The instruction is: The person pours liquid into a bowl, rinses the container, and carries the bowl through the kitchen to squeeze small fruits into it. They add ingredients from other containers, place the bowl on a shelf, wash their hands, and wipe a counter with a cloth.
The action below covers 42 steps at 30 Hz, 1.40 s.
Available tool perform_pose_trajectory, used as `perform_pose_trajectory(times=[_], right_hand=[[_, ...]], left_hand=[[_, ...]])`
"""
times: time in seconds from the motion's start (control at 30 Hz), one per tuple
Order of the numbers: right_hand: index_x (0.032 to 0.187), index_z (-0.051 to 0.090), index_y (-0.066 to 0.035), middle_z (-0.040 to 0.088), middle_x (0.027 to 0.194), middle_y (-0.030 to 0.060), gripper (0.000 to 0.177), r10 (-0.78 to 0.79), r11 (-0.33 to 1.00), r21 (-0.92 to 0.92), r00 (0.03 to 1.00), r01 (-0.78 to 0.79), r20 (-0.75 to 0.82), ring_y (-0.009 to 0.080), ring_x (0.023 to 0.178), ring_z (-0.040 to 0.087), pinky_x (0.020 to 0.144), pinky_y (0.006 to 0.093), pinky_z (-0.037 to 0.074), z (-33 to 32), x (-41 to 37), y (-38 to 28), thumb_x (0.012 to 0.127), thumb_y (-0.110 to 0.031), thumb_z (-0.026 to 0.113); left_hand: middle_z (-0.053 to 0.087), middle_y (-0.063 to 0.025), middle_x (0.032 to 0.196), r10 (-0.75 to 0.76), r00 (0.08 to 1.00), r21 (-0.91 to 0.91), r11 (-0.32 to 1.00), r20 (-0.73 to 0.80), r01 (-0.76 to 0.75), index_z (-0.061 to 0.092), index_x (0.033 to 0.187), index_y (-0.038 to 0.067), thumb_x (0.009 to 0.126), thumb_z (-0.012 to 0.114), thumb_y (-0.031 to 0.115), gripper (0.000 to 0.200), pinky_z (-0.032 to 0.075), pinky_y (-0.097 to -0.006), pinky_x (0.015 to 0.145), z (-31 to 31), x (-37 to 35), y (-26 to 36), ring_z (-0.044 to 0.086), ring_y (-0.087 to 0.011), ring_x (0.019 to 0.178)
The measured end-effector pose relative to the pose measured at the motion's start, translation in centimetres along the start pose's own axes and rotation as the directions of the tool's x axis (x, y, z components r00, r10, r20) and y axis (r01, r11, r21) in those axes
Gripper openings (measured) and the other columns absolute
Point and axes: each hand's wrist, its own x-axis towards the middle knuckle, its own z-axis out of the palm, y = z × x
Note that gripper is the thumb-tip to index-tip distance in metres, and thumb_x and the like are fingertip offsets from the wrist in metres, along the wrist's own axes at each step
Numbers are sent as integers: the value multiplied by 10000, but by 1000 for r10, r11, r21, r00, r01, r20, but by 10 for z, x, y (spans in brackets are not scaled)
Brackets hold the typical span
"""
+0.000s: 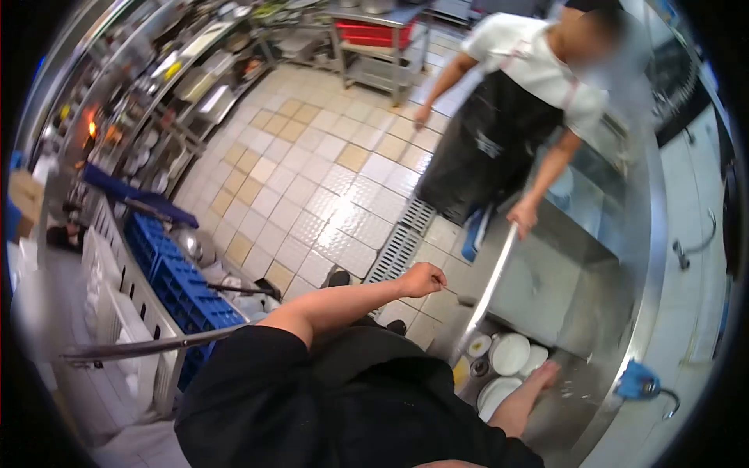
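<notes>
My left hand (422, 280) hangs over the tiled floor beside the sink's front edge, its fingers curled in, and I see nothing in them. My right hand (544, 376) reaches into the steel sink (568, 308), close to the dishes at its near end. Its fingers are blurred and partly turned away, so their grip does not show. Beside it sit a white bowl (509, 353), a stack of white plates (497, 395) and a small round dish (479, 345). A yellowish item (461, 374) lies at the sink's near side, partly hidden by my body.
A person in a black apron (493, 140) stands across at the sink, one hand (524, 217) on its rim. Blue crates (179, 288) and white racks (129, 335) stand at left. A floor drain (402, 238) crosses the tiles. A blue cloth (638, 381) lies by a tap.
</notes>
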Motion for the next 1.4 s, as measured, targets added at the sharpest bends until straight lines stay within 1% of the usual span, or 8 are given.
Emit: perform_pose_trajectory(times=[0.3,0.5,0.63,0.83,1.03,1.2,1.37,1.4], right_hand=[[1084,569,-81,632,1102,65,300,203,748,-662,968,-55,149,259,964,603,814,432,467,-30,-270,168,936,-343,578],[1014,579,-80,623,1009,67,249,278,577,-809,904,114,326,247,875,588,742,416,453,78,-412,247,919,-310,582],[968,586,-79,616,947,67,218,303,509,-819,835,265,459,239,816,578,694,405,444,174,-500,290,908,-289,584],[898,596,-77,607,854,68,179,383,352,-807,713,475,587,228,727,563,622,389,430,301,-594,342,891,-256,587],[829,606,-76,597,760,69,156,540,89,-743,594,664,596,216,638,548,550,373,417,428,-664,415,874,-224,591],[771,615,-75,590,683,70,153,699,-91,-592,474,801,535,206,564,535,489,359,405,572,-758,483,861,-197,594],[713,623,-74,582,605,71,167,887,92,-301,59,949,458,197,490,522,429,346,394,790,-919,601,847,-170,596],[817,618,-83,587,657,50,15,726,169,-275,69,947,684,182,531,529,435,321,392,786,-1021,578,803,-77,620]], left_hand=[[727,-166,906,-396,818,298,791,-416,534,753,873,68,676,751,319,320,550,-427,811,-243,-125,-234,697,-342,883],[721,-175,1006,-659,515,209,489,-548,847,767,915,73,657,818,426,440,542,-420,867,-396,-290,-339,691,-324,958],[717,-185,1031,-828,162,-166,292,-537,942,745,950,16,655,843,452,535,555,-422,835,-457,-400,-376,692,-342,952],[730,-171,988,-869,-121,-468,137,-479,873,739,948,-7,673,813,442,532,568,-382,823,-490,-466,-395,714,-305,930],[710,-224,1000,-897,-81,-448,137,-435,883,729,869,-31,717,737,253,323,567,-390,810,-533,-454,-420,702,-348,950],[710,-213,993,-865,-241,-613,93,-440,785,733,860,-3,711,713,185,241,560,-387,820,-593,-440,-447,696,-345,953],[727,-153,967,-796,-261,-801,404,-546,442,753,897,63,660,840,335,371,543,-366,775,-676,-443,-429,693,-279,855],[727,-153,967,-798,-276,-811,394,-535,433,753,897,63,660,840,335,371,543,-366,775,-680,-447,-427,693,-279,855]])
